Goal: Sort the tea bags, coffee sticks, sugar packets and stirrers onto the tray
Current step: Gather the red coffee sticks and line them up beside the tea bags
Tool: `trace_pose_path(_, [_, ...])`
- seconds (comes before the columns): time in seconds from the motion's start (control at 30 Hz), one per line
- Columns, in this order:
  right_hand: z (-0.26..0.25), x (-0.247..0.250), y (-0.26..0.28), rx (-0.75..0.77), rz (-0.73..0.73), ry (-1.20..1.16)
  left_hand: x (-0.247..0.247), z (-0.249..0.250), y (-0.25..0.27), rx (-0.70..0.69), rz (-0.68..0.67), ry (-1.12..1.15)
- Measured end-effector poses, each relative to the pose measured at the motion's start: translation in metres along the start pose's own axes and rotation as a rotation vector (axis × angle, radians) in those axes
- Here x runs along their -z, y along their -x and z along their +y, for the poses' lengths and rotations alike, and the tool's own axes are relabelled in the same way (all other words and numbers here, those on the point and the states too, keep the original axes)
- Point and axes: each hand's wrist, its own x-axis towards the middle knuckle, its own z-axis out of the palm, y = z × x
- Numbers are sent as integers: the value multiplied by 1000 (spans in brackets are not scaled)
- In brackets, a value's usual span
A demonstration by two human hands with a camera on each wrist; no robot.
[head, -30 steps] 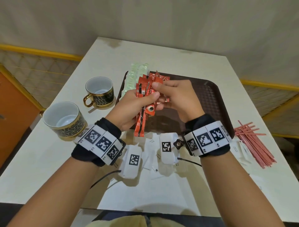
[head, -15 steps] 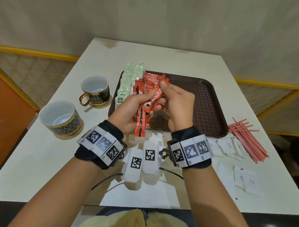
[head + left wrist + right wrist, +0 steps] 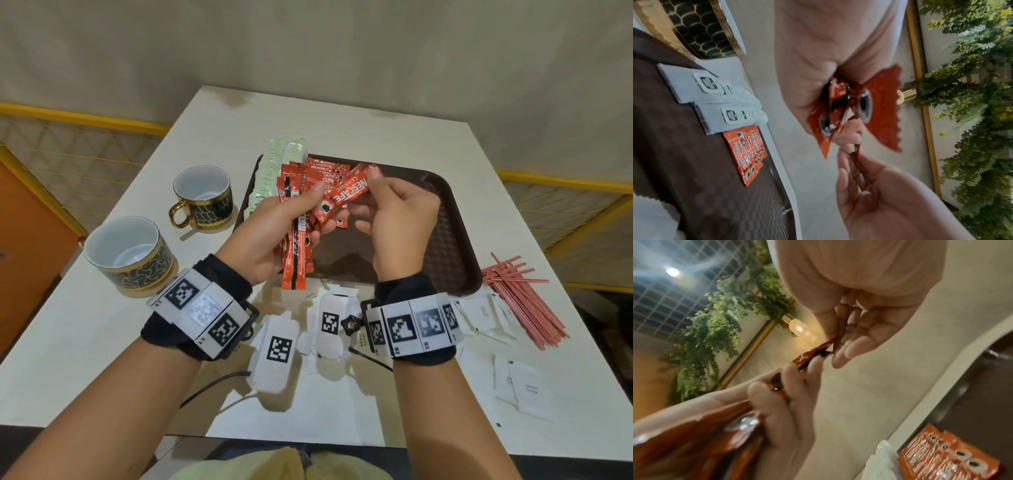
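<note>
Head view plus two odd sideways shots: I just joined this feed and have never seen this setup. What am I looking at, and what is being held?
There is no robot here: a person works with bare hands, wearing wrist bands with printed markers. The big picture comes from a camera on the head, looking down. The other two come from cameras on each wrist, looking along the hand, so they appear tilted.

On the white table lies a brown tray. Pale green tea bags and a row of red coffee sticks already lie on it. Off the tray are white sugar packets, red stirrers and two cups.

The left hand grips a bundle of coffee sticks. The right hand pinches a single coffee stick with its fingers, over the tray.
</note>
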Motion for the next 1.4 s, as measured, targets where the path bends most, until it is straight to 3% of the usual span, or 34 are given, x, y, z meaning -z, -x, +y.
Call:
trace_pose_path(0.13, [-5, 16, -8, 10, -48, -7, 8, 3, 1, 10, 59, 28])
trace_pose_path(0.33, [-14, 28, -6, -31, -460, -72, 12, 14, 4, 100, 28, 171])
trace_pose_path(0.43, [-16, 21, -5, -20, -566, -86, 10, 14, 7, 138, 1, 141])
trace_pose_path(0.73, [-16, 14, -11, 47, -445, 12, 12, 13, 7, -111, 25, -461])
trace_pose_path(0.9, [-21, 31, -26, 31, -269, -88, 30, 11, 7, -162, 51, -394])
trace_pose_path(1.0, [-19, 34, -21, -19, -426, -106, 35, 10, 4, -131, 57, -270])
trace_pose_path(1.1, [-17, 24, -10, -20, -704, -160, 30, 8, 0, -56, -84, -185])
trace_pose_path(1.17, [-17, 17, -8, 0, -788, -206, 28, 6, -4, -7, -172, -140])
trace_pose_path(1.27, [-15, 12, -13, 74, -775, -147, 25, 3, -9, 4, -172, -155])
trace_pose_path(1.4, [-11, 12, -18, 27, -659, -103, 28, 2, -11, -149, 81, -399])
